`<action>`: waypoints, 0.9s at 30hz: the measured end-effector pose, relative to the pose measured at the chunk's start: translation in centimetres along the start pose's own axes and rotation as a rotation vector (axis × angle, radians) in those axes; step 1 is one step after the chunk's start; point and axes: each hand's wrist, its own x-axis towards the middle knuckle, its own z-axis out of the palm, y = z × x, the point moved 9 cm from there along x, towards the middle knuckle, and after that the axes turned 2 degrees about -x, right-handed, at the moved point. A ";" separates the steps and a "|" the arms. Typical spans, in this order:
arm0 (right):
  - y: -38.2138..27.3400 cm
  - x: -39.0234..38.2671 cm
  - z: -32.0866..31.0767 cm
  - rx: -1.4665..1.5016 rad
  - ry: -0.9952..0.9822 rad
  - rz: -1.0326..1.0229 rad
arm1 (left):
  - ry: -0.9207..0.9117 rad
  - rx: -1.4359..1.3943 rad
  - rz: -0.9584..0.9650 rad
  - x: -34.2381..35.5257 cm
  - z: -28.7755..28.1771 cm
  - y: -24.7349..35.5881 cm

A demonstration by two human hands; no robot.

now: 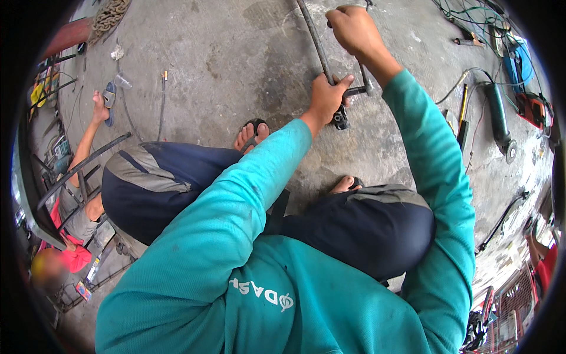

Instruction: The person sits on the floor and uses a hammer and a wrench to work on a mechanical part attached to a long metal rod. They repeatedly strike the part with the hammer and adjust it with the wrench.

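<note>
Crouched over the concrete floor (200, 88), feet either side. My left hand (328, 97) is closed round the lower part of a long metal rod (313, 35), thumb stretched out toward my right. Below those fingers a dark jointed fitting (340, 120) shows at the rod's end. The rod runs up and away, past the top edge of view.

My right hand (355, 29) is folded into a fist near the upper part of a thinner bar (365, 76). I judge it to be holding that bar; the palm side is hidden. The bar comes down to a short dark crosspiece (355, 91) just beside my left thumb.

Progress, as I read it: mid-work. Done: rod and bar are up together in my hands, in front of my feet. Whether crosspiece and fitting are joined, I cannot tell; my left fingers cover the spot. Both hands are occupied, so I take the work at the fitting to be unfinished. How much is left does not show.

Off right, well apart from my hands: a green grinder (496, 115) on the floor.
</note>
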 end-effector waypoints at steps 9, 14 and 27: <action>-5.0 -13.8 -1.5 0.077 -0.211 -0.454 | -0.008 -0.189 -0.014 2.9 -2.1 -4.7; 0.1 -23.4 -3.0 -0.014 -0.157 -0.679 | 0.014 0.123 -0.014 0.4 -0.5 -0.6; -2.6 -18.1 -2.7 0.167 -0.034 -0.424 | -0.033 0.342 -0.015 0.4 -0.1 -0.8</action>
